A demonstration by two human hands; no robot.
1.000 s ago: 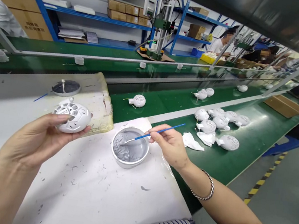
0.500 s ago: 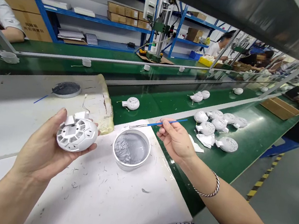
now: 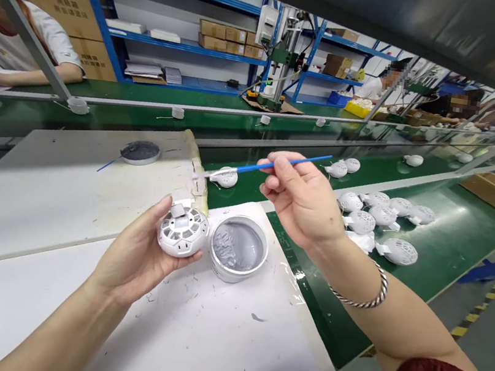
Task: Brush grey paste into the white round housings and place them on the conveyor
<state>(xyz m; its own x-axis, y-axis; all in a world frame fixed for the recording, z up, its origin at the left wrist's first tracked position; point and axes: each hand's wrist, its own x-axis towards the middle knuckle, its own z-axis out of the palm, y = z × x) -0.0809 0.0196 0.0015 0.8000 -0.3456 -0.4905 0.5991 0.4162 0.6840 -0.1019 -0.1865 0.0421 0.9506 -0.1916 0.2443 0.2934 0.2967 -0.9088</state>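
Presently, left hand (image 3: 139, 256): curled around a white perforated housing (image 3: 183, 232), held above the worktop (image 3: 213, 354) at the tin's 9 o'clock.
Right hand (image 3: 301, 200): closed in a pinch on a blue-handled brush (image 3: 278, 165), its tip at the hand's 9 o'clock.
Tin of grey paste (image 3: 238, 249): open, just beside the housing.
Step in hand: brushwork on the housing, by the look of it.
Next move: calls for fresh paste on the brush tip.

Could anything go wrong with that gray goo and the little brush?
Maybe! The blue brush in the right hand is up over the green belt, so a drip might land on the parts there. The open tin of gray paste sits close to the white vented shell in the left hand, so a bump could smudge the shell or tip the tin.
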